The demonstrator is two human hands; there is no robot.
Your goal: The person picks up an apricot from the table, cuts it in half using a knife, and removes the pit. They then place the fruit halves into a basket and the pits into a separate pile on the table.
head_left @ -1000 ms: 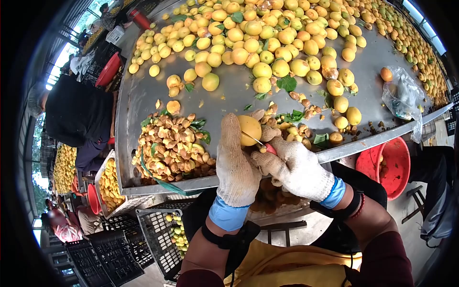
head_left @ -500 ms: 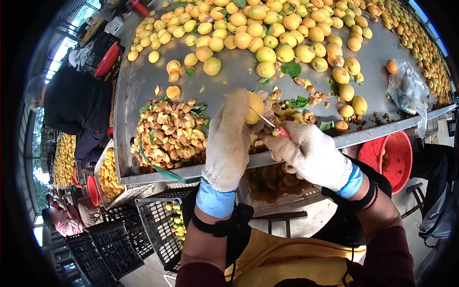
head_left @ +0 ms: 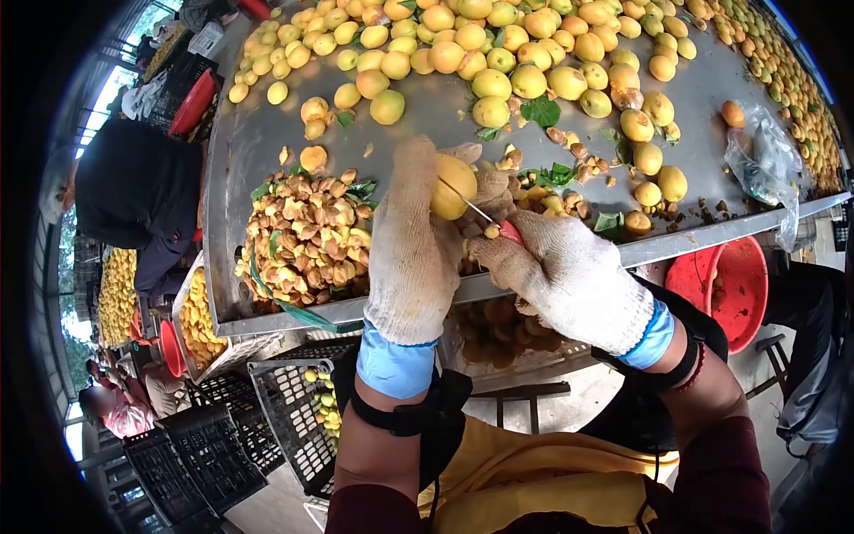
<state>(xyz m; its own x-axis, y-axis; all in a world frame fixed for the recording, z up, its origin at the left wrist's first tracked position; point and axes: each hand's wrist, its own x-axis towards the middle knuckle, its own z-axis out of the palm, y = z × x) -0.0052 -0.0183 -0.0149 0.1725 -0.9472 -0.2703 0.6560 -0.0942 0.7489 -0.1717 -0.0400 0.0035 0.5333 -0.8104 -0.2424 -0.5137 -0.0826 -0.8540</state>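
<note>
My left hand [head_left: 414, 240], in a cream knit glove, is closed around a yellow apricot [head_left: 453, 187] above the front of the metal table. My right hand [head_left: 569, 280], gloved the same way, grips a small red-handled knife [head_left: 510, 232]. The knife's thin blade points up and left and meets the apricot, where a dark cut line shows. Left of my hands lies a heap of brown and yellow apricot pieces or pits [head_left: 307, 236]; which they are I cannot fully tell. More such pieces sit partly hidden behind my hands.
Many whole apricots [head_left: 449, 57] cover the far part of the metal table [head_left: 294, 111]. A clear plastic bag [head_left: 763, 156] lies at the right edge, above a red bucket [head_left: 745, 289]. Black crates [head_left: 289, 427] stand below left. A person in dark clothes [head_left: 138, 182] is at the left.
The apricot has turned and shifted slightly left in my left hand, and a cut line now shows on it. Both hands moved a little left with the knife.
</note>
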